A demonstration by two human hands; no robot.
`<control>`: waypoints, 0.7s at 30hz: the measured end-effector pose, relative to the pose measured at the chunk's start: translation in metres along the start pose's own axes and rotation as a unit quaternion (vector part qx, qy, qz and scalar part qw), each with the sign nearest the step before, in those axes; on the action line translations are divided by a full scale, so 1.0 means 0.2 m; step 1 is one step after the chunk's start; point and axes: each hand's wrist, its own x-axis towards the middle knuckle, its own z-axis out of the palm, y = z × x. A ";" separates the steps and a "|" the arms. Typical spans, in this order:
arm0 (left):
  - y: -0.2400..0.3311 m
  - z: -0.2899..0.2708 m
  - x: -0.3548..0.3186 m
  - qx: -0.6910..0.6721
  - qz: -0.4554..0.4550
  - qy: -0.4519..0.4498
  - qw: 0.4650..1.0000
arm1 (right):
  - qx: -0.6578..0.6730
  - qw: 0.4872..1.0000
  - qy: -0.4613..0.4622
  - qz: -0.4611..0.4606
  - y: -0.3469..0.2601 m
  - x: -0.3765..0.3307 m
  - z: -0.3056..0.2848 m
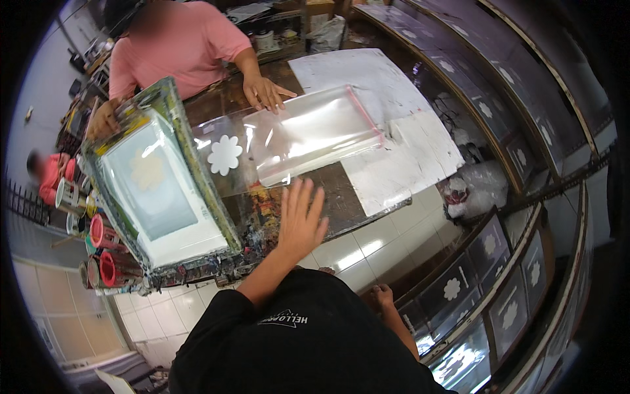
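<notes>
My left hand (302, 220) is open, fingers spread, over the table's front edge at the near side of a stack of clear plastic bags (315, 128). Beside the stack, on the left, lies a clear sheet with a white flower shape (224, 155). A framed printing screen (231, 226) tilts up further left, a pale flower in its mesh. Across the table, a person in pink rests one hand (266, 92) on the bags and has the other (103, 119) at the screen's frame. My right hand (382, 295) hangs low beside a drying rack; its fingers are mostly hidden.
White boards (413, 148) lie under the bags on the dark, paint-stained table. Drying racks (485, 108) holding flower-printed sheets stand along the right and lower right. Paint tubs (115, 268) crowd the left side. A bundle of clear plastic (482, 187) sits near the table's right corner.
</notes>
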 end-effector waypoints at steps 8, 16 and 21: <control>-0.39 0.47 0.25 0.224 0.021 -0.133 0.965 | 0.080 0.993 0.005 0.086 -0.02 -0.37 0.05; 0.11 0.41 0.19 0.095 0.178 -0.151 0.968 | 0.414 0.908 0.038 0.056 -0.30 -0.72 0.06; 0.52 0.27 -0.11 0.011 0.311 -0.210 0.927 | 0.596 0.776 -0.067 -0.194 -1.04 -1.11 -0.22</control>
